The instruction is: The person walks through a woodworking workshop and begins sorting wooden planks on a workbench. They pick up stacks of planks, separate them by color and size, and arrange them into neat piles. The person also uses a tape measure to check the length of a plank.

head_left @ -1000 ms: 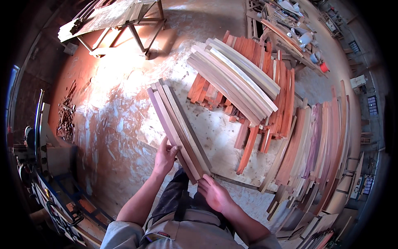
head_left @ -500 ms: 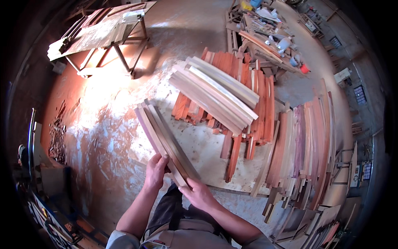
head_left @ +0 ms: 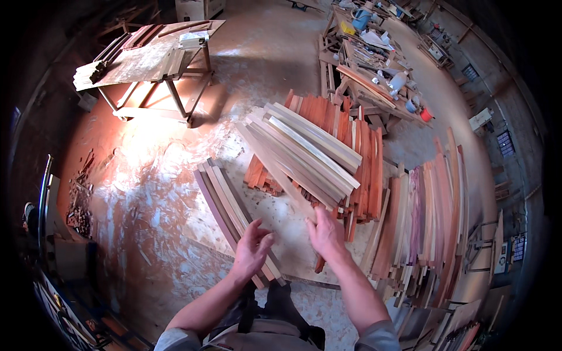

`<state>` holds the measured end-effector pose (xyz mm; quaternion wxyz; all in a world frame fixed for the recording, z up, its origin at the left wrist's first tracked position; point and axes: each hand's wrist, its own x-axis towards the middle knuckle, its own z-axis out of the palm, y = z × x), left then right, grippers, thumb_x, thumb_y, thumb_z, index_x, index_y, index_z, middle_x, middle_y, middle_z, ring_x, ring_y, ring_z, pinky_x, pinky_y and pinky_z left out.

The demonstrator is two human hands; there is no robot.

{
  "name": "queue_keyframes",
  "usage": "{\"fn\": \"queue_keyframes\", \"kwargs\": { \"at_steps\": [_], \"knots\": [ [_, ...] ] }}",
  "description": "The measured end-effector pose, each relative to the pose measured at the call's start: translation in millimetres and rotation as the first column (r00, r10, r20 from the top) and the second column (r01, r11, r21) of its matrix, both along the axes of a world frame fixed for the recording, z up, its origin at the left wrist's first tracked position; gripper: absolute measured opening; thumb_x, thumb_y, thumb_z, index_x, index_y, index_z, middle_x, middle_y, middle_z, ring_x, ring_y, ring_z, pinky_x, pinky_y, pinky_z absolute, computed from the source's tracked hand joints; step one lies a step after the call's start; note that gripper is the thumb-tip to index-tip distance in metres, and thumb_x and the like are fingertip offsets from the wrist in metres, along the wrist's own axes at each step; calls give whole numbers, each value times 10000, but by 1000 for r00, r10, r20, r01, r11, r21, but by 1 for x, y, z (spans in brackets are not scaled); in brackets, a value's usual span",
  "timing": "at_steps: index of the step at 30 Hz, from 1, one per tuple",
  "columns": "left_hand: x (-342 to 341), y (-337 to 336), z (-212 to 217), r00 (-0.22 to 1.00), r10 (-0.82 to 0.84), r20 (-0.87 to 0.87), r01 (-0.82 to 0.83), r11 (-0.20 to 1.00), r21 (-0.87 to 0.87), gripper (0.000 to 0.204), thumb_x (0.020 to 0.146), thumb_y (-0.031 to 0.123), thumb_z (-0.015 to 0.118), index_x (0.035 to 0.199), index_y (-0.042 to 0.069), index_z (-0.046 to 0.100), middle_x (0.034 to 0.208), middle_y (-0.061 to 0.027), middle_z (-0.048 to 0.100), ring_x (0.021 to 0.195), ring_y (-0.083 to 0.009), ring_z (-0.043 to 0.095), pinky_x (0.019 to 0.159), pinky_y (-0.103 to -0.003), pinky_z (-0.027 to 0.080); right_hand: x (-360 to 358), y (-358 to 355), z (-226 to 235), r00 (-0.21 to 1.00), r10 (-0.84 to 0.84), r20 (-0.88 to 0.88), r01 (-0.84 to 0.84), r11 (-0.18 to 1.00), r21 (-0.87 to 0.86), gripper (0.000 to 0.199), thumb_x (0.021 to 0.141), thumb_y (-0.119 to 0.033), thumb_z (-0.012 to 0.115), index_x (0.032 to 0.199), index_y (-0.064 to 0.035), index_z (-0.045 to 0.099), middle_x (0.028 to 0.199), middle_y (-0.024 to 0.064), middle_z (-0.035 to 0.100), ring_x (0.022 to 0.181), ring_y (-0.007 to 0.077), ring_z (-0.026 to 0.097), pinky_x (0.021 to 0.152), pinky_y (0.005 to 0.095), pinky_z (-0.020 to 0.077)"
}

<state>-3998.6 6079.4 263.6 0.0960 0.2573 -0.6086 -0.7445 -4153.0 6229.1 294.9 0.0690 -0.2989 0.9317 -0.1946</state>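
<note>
My right hand (head_left: pixel 326 235) grips the near end of a pale wooden strip (head_left: pixel 277 171). That strip slants along the left side of a stack of pale wooden strips (head_left: pixel 313 143), which lies across a pile of reddish-orange strips (head_left: pixel 370 169). My left hand (head_left: pixel 253 250) is raised, holding nothing, its fingers loosely bent and apart. Below it a small row of strips (head_left: pixel 221 199), pale and purplish-brown, lies side by side on a whitish board (head_left: pixel 205 228). Part of this row is hidden behind my left hand.
More long strips (head_left: pixel 424 216) stand in a row to the right. A wooden worktable (head_left: pixel 140 61) with strips on it is at the far left. A cluttered bench (head_left: pixel 374 64) stands at the far right. Offcuts (head_left: pixel 79 205) are heaped on the floor at the left.
Both hands have left the small row, which now lies on the board. My right hand has moved right and forward and taken hold of a strip from the pale stack. My left hand has opened.
</note>
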Motion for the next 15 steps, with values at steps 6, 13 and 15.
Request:
{"fn": "queue_keyframes", "kwargs": {
  "at_steps": [6, 13, 15],
  "knots": [
    [60, -32, -30, 961, 242, 130, -252, 965, 66, 463, 960, 124, 558, 1369, 11, 372, 980, -82, 579, 827, -142, 595, 725, -280, 509, -50, -1, -1, 993, 71, -93, -67, 997, 45, 290, 865, -296, 633, 1007, -51, 570, 965, 169, 634, 887, 356, 625, 749, 458, 503],
    [95, -43, -47, 910, 349, 223, -348, 936, -43, 471, 962, 126, 565, 1362, -20, 364, 951, -50, 573, 805, -110, 567, 690, -249, 484, -90, 4, -14, 965, 113, -235, -118, 993, -7, 253, 835, -237, 666, 983, -41, 602, 983, 142, 598, 977, 336, 565, 853, 433, 463],
    [96, -38, -52, 908, 336, 252, -315, 941, -120, 476, 946, 123, 575, 1356, -26, 385, 972, -67, 575, 836, -131, 576, 715, -266, 495, -91, 1, -18, 958, 99, -269, -99, 995, 13, 318, 821, -232, 682, 1062, -38, 606, 987, 146, 581, 959, 347, 554, 862, 438, 449]
  ]
}}
